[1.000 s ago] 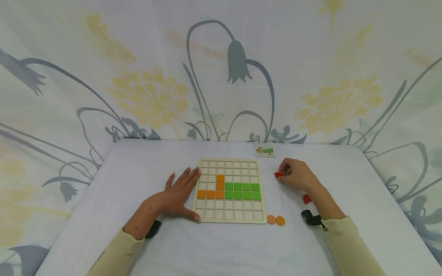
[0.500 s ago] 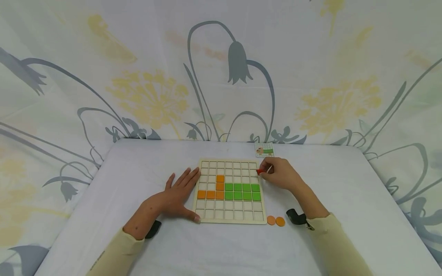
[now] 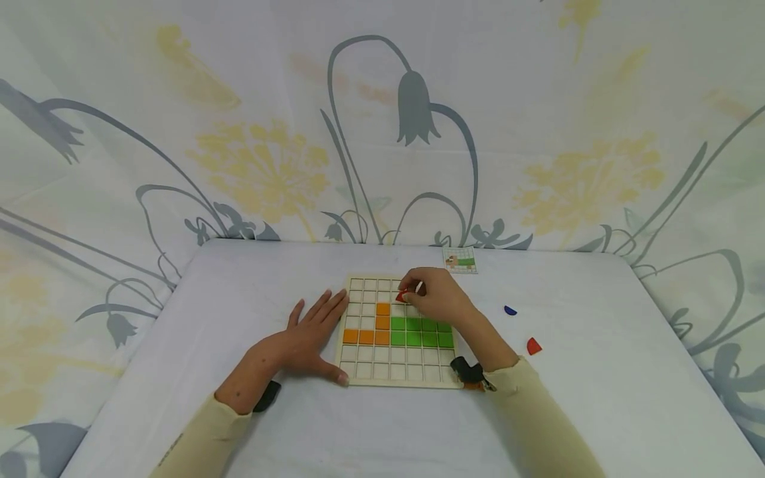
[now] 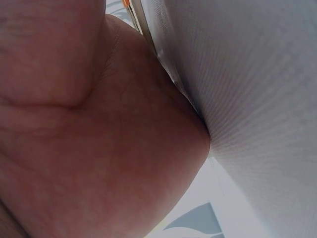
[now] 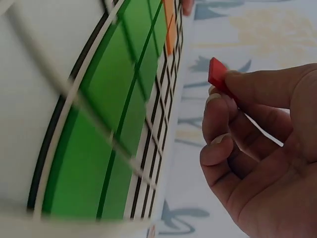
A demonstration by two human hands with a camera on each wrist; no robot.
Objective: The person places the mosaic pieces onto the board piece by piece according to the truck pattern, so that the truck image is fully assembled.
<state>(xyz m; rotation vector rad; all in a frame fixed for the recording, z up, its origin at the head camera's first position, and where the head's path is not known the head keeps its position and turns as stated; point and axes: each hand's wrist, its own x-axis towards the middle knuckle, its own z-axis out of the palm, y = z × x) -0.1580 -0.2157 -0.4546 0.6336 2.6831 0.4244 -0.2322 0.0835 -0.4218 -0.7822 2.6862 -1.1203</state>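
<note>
My right hand (image 3: 439, 293) pinches a small red tile (image 5: 216, 73) between thumb and fingers, over the upper part of a wooden grid board (image 3: 382, 373). In the right wrist view the tile's corner sticks out past the thumb. Spread flat, my left hand (image 3: 307, 342) rests at the board's left edge, thumb by the lower left corner. On the board, several orange squares (image 3: 382, 323) form an L-like shape. Beside them sit two rows of green squares (image 3: 414, 338), partly covered by my right hand and forearm.
A small picture card (image 3: 460, 260) lies behind the board at the right. On the cloth to the right are a blue half-round piece (image 3: 510, 310) and a red quarter-round piece (image 3: 534, 346). Orange discs near the lower right corner are mostly hidden by my right wrist.
My right hand has carried the red tile leftward from the cloth to above the board. The blue piece and the other red piece have come into view. My left hand has stayed put.
</note>
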